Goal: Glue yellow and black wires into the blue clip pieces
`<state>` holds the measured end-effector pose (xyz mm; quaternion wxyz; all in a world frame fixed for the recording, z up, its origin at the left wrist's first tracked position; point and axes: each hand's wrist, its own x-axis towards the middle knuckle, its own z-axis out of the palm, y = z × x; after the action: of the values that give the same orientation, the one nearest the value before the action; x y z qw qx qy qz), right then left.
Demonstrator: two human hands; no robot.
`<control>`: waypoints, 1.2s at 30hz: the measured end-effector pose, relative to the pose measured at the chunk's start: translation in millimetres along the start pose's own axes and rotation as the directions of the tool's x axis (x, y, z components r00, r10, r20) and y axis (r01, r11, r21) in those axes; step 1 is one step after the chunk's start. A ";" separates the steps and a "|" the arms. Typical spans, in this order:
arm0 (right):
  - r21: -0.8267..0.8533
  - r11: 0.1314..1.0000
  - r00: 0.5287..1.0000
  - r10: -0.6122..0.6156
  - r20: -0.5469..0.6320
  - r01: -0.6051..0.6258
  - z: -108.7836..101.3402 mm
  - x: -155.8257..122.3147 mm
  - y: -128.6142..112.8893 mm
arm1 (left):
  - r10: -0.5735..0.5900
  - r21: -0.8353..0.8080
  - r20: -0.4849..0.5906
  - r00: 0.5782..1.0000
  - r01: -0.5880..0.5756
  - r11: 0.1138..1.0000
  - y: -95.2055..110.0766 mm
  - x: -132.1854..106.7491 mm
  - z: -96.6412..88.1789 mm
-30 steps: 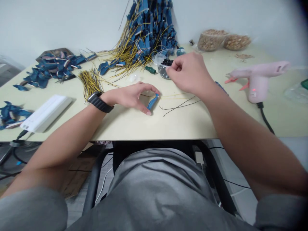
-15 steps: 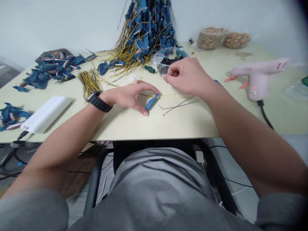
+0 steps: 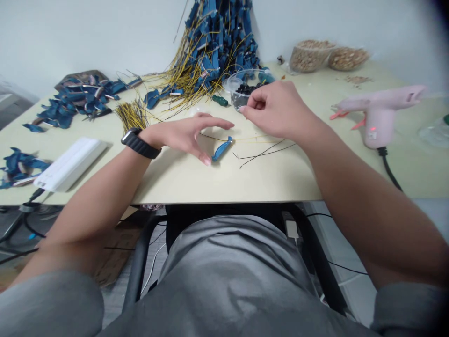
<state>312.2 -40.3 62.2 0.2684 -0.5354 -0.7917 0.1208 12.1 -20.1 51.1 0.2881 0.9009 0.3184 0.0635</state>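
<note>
A small blue piece (image 3: 221, 149) with a thin yellow wire (image 3: 252, 139) running from it lies on the table in front of me. My left hand (image 3: 185, 133), with a black watch on the wrist, hovers over it with fingers spread; the thumb tip is beside the piece. My right hand (image 3: 277, 110) is closed in a pinch just in front of a clear bowl of small black bits (image 3: 245, 91); what it pinches is too small to make out. Two thin black wires (image 3: 266, 152) lie right of the blue piece.
A tall heap of blue pieces with yellow wires (image 3: 213, 47) leans at the back wall. More blue pieces (image 3: 77, 100), a bundle of yellow wires (image 3: 131, 117), a white box (image 3: 70, 164), a pink glue gun (image 3: 379, 114) and two bowls (image 3: 326, 56) stand about.
My left hand has let go of the blue piece and opened above it. My right hand came back from the bowl toward me, still pinched.
</note>
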 end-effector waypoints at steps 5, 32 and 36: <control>0.015 1.000 1.000 0.006 0.026 -0.007 -3.1 -2.1 -2.6 | -0.141 -0.014 -0.400 0.906 0.148 0.989 -25.5 -33.8 -43.8; -0.020 1.000 1.000 -0.012 0.014 0.013 4.5 -0.9 2.0 | -0.344 0.258 -0.350 0.872 0.442 0.859 -106.5 -35.6 -52.0; -0.046 0.999 1.000 -0.002 0.009 0.002 6.9 0.4 3.8 | -0.355 0.221 -0.369 0.859 0.452 0.864 -98.0 -36.4 -50.4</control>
<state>311.2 -37.8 54.8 0.2528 -0.5401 -0.7959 0.1047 -84.2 43.7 40.5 0.0999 0.8238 0.5497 0.0954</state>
